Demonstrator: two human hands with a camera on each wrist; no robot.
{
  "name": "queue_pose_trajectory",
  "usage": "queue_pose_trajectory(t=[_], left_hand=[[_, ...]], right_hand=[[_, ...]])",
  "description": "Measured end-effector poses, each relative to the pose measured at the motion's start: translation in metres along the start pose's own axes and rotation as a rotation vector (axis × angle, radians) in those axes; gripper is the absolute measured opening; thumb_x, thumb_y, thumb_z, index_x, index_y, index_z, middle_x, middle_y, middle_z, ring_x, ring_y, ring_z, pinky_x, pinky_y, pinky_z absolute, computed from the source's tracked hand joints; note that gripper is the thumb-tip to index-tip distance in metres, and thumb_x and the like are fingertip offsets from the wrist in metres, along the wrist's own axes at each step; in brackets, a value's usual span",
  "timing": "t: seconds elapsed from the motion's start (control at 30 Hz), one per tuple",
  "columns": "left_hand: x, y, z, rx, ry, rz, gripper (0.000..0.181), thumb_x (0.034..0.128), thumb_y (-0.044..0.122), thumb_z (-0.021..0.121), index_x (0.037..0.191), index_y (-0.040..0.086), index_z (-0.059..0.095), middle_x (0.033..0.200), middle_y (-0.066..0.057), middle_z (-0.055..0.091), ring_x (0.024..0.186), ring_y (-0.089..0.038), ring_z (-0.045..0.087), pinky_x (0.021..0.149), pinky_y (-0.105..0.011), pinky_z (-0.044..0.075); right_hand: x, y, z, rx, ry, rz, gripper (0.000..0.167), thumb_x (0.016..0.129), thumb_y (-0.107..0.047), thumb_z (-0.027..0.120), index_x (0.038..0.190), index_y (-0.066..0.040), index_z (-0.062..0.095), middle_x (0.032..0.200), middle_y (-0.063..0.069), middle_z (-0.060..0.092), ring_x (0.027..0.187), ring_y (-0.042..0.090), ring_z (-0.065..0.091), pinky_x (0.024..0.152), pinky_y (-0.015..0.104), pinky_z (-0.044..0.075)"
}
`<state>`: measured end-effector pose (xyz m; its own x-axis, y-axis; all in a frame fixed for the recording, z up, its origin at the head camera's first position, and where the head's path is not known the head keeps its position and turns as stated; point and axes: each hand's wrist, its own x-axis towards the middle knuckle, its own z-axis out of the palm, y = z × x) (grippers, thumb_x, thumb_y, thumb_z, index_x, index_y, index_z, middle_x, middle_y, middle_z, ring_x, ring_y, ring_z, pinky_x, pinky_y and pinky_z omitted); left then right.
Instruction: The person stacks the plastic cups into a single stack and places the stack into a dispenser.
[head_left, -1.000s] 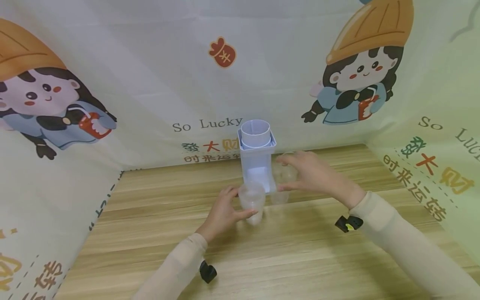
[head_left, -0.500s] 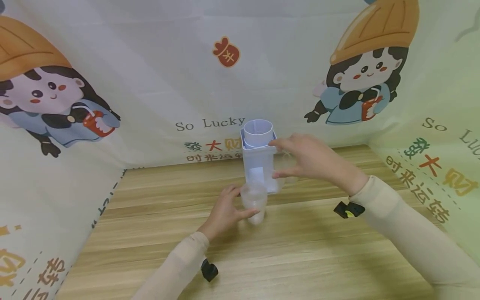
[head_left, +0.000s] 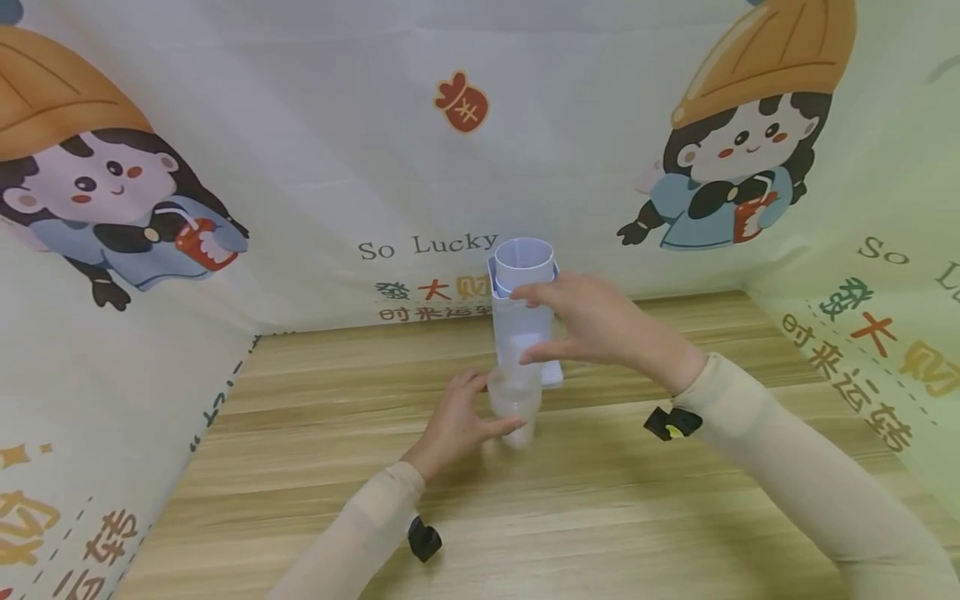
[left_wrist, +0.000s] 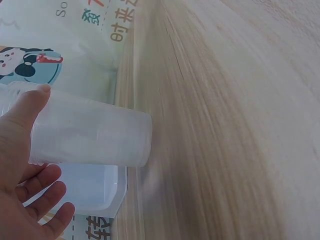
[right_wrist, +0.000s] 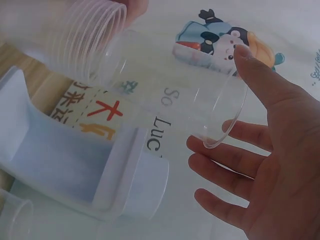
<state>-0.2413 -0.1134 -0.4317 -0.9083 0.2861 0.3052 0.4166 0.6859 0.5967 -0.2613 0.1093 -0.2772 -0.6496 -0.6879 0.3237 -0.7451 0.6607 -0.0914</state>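
A nested stack of clear plastic cups (head_left: 517, 404) stands on the table, held by my left hand (head_left: 453, 421) with thumb and fingers around its upper part. Its ribbed rims (right_wrist: 92, 42) show in the right wrist view. My right hand (head_left: 592, 321) holds a single clear plastic cup (right_wrist: 200, 95) near its rim, between thumb and fingers. That cup's bottom end is at the stack's mouth; whether it is inside cannot be told. Directly behind stands a white cup dispenser (head_left: 525, 262), a square-topped stand with a round tube rising from it.
Part of another clear cup (right_wrist: 17, 215) shows at the lower left of the right wrist view. The wood-grain table (head_left: 300, 467) meets a printed cloth backdrop (head_left: 337, 167) behind the dispenser and along both sides.
My right hand has lifted the single cup from beside the dispenser and carried it left, over the stack. My left hand has kept its hold on the stack.
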Motion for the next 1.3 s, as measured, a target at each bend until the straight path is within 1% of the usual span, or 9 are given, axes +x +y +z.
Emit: queue_pose_trajectory(t=[0.1,0.17,0.33,0.47,0.67,0.87,1.1,1.3], left_hand=[[-0.001,-0.001,0.000,-0.002,0.007,0.011,0.065,0.0723,0.039,0.087,0.124,0.007,0.065,0.121,-0.009,0.063,0.115,-0.028,0.058,0.101,-0.045,0.050],[-0.001,-0.001,0.001,0.002,0.013,0.018,0.064,0.0723,0.039,0.087,0.123,0.007,0.065,0.120,-0.009,0.064,0.114,-0.028,0.059,0.100,-0.045,0.051],[-0.001,-0.003,0.002,-0.003,0.017,0.026,0.062,0.0725,0.039,0.087,0.122,0.008,0.065,0.119,-0.008,0.063,0.114,-0.030,0.058,0.100,-0.045,0.050],[-0.001,-0.003,0.003,-0.007,0.015,0.026,0.061,0.0732,0.040,0.087,0.121,0.008,0.065,0.120,-0.008,0.062,0.115,-0.031,0.058,0.099,-0.045,0.051],[-0.001,-0.002,0.002,-0.001,0.011,0.022,0.061,0.0733,0.039,0.087,0.121,0.007,0.065,0.123,-0.008,0.062,0.118,-0.028,0.057,0.103,-0.045,0.049],[-0.002,-0.002,0.001,-0.014,-0.001,0.010,0.062,0.0741,0.038,0.086,0.124,0.007,0.064,0.128,-0.009,0.061,0.122,-0.029,0.055,0.106,-0.046,0.047],[-0.001,-0.003,0.002,-0.013,0.000,0.013,0.060,0.0743,0.038,0.086,0.122,0.007,0.064,0.127,-0.009,0.062,0.121,-0.029,0.056,0.105,-0.046,0.048],[0.000,-0.004,0.002,-0.010,-0.006,0.000,0.062,0.0745,0.040,0.086,0.124,0.010,0.064,0.130,-0.008,0.061,0.125,-0.028,0.054,0.108,-0.047,0.046]], right_hand=[[0.002,-0.002,0.005,0.007,0.004,-0.012,0.076,0.075,-0.054,0.080,0.136,-0.013,0.058,0.122,0.008,0.070,0.105,0.027,0.066,0.086,0.044,0.056],[0.002,-0.004,0.008,0.013,0.004,-0.016,0.077,0.075,-0.054,0.080,0.136,-0.013,0.058,0.122,0.008,0.070,0.107,0.028,0.066,0.088,0.045,0.056],[0.001,-0.006,0.018,0.031,-0.012,-0.020,0.078,0.076,-0.055,0.080,0.137,-0.012,0.057,0.133,0.011,0.065,0.115,0.031,0.064,0.094,0.047,0.055],[0.000,-0.005,0.028,0.034,-0.025,-0.026,0.077,0.076,-0.055,0.079,0.136,-0.012,0.058,0.136,0.010,0.063,0.120,0.030,0.062,0.099,0.047,0.054],[-0.004,-0.004,0.043,0.035,-0.049,0.004,0.077,0.075,-0.055,0.080,0.137,-0.014,0.057,0.134,0.011,0.064,0.118,0.032,0.063,0.097,0.050,0.054],[-0.006,-0.002,0.056,0.043,-0.067,0.001,0.077,0.075,-0.056,0.079,0.137,-0.015,0.057,0.135,0.008,0.064,0.120,0.030,0.063,0.099,0.049,0.053],[-0.009,-0.002,0.065,0.042,-0.072,-0.005,0.077,0.074,-0.054,0.081,0.136,-0.014,0.058,0.135,0.011,0.064,0.120,0.031,0.062,0.099,0.050,0.052],[-0.011,-0.002,0.067,0.051,-0.055,-0.004,0.078,0.073,-0.055,0.081,0.136,-0.015,0.058,0.131,0.009,0.066,0.118,0.028,0.064,0.095,0.047,0.054]])
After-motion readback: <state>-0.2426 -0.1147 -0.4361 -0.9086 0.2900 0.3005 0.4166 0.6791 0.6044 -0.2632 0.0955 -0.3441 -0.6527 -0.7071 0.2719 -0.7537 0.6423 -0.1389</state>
